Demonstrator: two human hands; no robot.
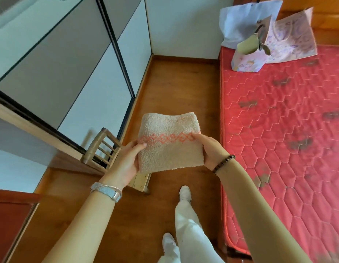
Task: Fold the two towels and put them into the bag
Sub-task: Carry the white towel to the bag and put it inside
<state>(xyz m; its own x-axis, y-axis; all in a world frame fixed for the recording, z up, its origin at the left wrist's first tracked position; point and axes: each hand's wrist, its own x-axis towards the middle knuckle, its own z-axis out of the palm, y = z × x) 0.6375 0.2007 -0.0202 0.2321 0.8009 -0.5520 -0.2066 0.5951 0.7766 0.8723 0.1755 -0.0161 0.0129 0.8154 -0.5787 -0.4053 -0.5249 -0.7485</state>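
A person holds a folded peach towel (170,143), banded with an orange diamond pattern, above a wooden floor (174,88). The left hand (127,160) grips its left edge and the right hand (210,150) pinches its right. Well apart, a pastel printed bag (290,42) sits on a red quilted mattress (288,120), its print too blurred to read, holding what may be a beige towel (247,46).

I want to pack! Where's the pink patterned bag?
Top right of the head view: the pink patterned bag sits on the far end of the red mattress, beside a pale blue bag.
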